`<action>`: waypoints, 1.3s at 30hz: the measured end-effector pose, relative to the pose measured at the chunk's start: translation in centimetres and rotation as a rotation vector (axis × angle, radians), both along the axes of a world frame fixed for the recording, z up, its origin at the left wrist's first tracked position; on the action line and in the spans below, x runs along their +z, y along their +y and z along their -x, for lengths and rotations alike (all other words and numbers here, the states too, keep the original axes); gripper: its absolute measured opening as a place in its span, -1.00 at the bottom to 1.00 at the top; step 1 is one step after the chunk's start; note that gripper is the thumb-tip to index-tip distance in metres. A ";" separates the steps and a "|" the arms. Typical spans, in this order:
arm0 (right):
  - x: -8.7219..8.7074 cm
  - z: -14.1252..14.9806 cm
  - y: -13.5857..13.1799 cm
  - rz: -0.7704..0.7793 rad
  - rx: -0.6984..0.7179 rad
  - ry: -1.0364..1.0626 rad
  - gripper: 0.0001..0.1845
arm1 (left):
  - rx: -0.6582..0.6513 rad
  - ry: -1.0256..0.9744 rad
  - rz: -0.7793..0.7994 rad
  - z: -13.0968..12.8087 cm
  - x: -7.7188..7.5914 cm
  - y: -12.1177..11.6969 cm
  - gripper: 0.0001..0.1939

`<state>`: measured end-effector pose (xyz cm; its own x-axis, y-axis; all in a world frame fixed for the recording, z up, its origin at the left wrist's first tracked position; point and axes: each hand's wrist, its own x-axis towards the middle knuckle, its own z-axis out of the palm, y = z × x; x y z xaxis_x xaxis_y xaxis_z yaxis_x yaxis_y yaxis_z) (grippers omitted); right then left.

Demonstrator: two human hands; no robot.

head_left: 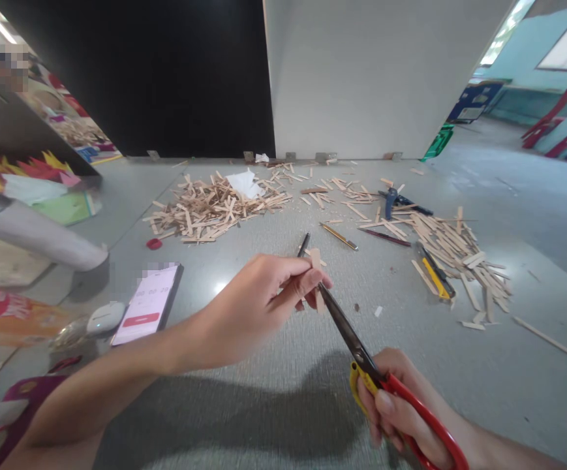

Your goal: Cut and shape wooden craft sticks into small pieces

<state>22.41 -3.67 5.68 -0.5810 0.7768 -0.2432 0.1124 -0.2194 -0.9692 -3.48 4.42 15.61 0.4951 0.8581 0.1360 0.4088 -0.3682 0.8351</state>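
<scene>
- Two hands are at work before you; your left hand (258, 297) pinches a small wooden stick (316, 262) between thumb and fingers, the stick standing roughly upright at the centre of your clock, with twelve pointing away from you.
- Your right hand (410, 418), at five o'clock, is curled round the red and yellow handles of the scissors (360, 354); their blades slant toward eleven and look nearly together, the tip at the stick beside your left fingertips; you cannot tell whether wood lies between them.
- A dark pen-like tool (304, 244) pokes out just past your left fingers, near twelve.
- At ten to eleven o'clock spreads a heap of sticks (205, 212), with a crumpled white tissue (246, 183) on it; a red cap (154, 243) lies by its near left edge.
- Toward one lies a gold pen (339, 236); toward two, a dark red pen (385, 237) and a blue-handled tool (390, 202) among loose sticks.
- Near three, a yellow and black cutter (434, 273) lies beside a second heap (479, 267).
- At nine rests a lit phone (147, 303); a white rounded case (106, 318) sits just beyond its left edge.
</scene>
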 end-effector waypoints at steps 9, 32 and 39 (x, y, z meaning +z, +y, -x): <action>-0.5 0.6 0.0 0.017 0.009 0.009 -0.23 | -0.063 -0.036 0.019 0.3 -0.3 0.3 -0.58; 1.2 1.0 0.3 0.079 0.002 -0.025 -0.14 | -0.126 -0.044 0.079 0.4 -0.5 0.8 -0.58; 1.3 1.1 0.3 0.099 -0.070 -0.059 -0.14 | -0.142 0.029 0.090 0.5 -0.9 0.5 -0.74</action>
<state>21.32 -3.37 7.01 -0.5089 0.7852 -0.3528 0.1494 -0.3231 -0.9345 -3.99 4.93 14.75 0.6151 0.7871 0.0456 0.3824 -0.3484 0.8558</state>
